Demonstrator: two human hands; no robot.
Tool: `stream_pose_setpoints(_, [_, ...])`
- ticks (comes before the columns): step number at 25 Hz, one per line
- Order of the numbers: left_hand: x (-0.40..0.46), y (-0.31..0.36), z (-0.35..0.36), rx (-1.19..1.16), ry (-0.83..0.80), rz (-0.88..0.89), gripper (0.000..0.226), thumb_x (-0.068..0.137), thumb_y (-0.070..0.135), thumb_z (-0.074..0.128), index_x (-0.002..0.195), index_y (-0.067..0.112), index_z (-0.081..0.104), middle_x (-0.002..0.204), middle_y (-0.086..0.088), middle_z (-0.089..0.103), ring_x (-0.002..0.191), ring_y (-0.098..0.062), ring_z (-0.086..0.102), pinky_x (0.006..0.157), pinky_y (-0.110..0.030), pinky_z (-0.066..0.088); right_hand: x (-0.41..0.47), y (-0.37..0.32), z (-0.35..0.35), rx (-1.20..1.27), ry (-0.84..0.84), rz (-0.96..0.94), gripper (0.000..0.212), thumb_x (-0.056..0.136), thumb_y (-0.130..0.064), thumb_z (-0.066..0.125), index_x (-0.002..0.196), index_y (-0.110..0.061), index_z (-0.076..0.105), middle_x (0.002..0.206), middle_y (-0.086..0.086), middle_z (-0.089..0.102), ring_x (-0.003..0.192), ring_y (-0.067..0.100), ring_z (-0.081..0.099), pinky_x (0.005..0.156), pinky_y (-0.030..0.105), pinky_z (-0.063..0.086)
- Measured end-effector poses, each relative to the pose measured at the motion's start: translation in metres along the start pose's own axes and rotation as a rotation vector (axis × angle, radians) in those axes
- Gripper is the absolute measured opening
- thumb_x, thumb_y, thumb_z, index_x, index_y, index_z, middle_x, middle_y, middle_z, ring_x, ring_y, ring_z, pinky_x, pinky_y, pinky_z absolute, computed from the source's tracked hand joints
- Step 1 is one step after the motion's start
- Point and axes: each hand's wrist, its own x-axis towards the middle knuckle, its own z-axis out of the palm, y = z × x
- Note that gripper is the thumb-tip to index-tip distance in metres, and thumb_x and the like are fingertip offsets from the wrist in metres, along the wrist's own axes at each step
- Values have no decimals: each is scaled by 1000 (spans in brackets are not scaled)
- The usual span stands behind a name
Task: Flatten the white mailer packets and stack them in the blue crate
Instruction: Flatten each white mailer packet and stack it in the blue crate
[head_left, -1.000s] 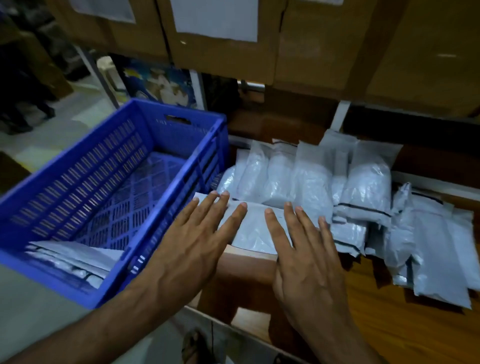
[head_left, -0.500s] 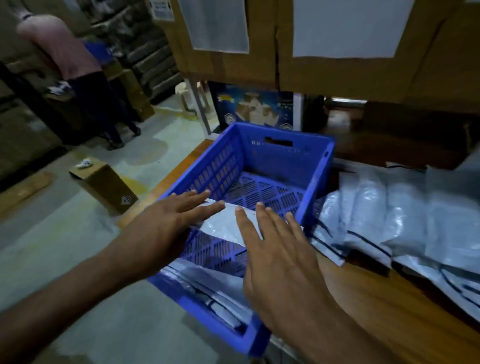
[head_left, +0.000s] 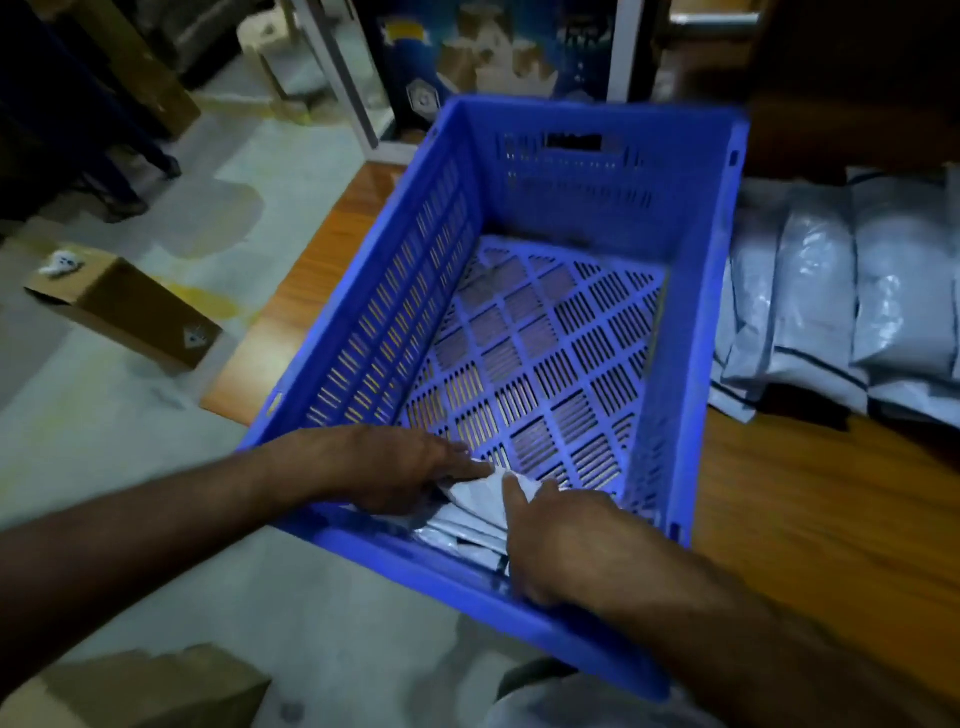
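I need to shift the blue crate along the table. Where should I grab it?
Take the crate by the slot handle in its far end wall, reaching over the top, with the other hand on the near rim. Its long sides are only slatted walls.

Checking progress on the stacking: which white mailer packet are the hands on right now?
The white packet inside the blue crate, at its near end under both hands; the other packets lie untouched on the table right of the crate.

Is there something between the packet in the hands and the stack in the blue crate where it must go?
Nothing visible. Both the left hand and the right hand already press the white mailer packet down onto the stack of packets at the near end of the blue crate.
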Motion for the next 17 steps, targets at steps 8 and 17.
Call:
stream_pose_setpoints(8, [-7,10,2,-46,-347,-121,73,104,53,6,161,7,13,167,-23,-14,155,-41,-8,125,-51,5,10,3,-5,94,-223,25,94,104,-40,52,163,-24,-20,172,20,-12,157,42,14,124,56,23])
stream_pose_setpoints(17, [-29,64,-35,121,826,-287,66,100,43,32,152,5,44,156,-25,41,141,-36,47,111,-55,44,-57,42,-23,18,940,-4,68,87,-33,44,150,-8,53,155,22,49,140,34,54,114,52,45])
